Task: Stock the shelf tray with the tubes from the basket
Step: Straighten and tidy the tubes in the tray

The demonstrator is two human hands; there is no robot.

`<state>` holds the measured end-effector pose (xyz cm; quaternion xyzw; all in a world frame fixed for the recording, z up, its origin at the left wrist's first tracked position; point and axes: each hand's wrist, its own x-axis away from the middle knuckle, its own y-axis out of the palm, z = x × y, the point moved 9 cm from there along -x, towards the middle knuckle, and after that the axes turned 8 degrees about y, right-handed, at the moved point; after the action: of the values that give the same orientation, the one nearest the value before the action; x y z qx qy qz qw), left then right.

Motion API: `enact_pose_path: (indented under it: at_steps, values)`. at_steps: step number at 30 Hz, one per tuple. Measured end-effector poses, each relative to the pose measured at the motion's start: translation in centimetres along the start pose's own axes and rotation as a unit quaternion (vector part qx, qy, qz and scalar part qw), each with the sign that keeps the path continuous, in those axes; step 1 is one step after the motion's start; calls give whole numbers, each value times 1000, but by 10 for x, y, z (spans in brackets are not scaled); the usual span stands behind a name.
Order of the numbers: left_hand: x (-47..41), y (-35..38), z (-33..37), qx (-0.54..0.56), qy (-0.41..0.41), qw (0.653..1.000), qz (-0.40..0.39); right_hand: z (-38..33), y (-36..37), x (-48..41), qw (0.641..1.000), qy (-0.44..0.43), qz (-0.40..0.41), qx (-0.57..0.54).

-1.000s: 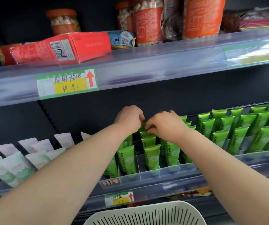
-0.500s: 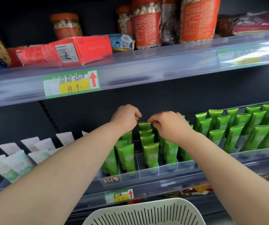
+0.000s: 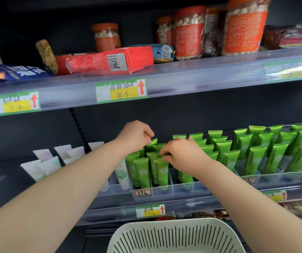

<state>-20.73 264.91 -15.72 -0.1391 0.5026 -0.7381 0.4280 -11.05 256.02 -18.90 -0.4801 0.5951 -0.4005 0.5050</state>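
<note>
Both hands have slid a lane or so left along the tray (image 3: 206, 186) since half a second ago. The right hand (image 3: 183, 152) has also come forward, from the back of the row to the tubes near the front. The view has swung left too, so a second price tag now shows at the left.

Nearest is the basket (image 3: 174, 236). Only its rim and slotted wall show, so I cannot tell whether any tubes are left inside.

Beyond it, green tubes (image 3: 256, 161) stand cap-down in the tray's clear lanes. The right hand's curled fingers (image 3: 164, 156) seem to pinch the crimped top of the front tube (image 3: 160, 172) in the second green lane.

The left hand (image 3: 134, 136) is further back. Its fingers (image 3: 149, 134) are curled just above the back tube (image 3: 153, 144), and I cannot tell whether they grip it or only touch it.

Neither hand carries a loose tube. By my reading, the latest tube is already in its lane and the hands are straightening the row. The next step is probably a reach down to the basket.

White tubes (image 3: 44, 167) fill the lanes to the left. On the upper shelf (image 3: 192, 77) are a red box (image 3: 110, 61) and jars (image 3: 190, 33).
</note>
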Motion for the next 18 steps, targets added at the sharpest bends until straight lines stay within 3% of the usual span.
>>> enact_pose_path:
  at_steps: [11, 18]
  values:
    - [11, 7, 4, -6, 6, 1000, -17, -2, 9, 1, 997, -4, 2, 82]
    - [11, 19, 12, -37, 17, 996, -81, 6, 1, 6, 1000, 25, -15, -9]
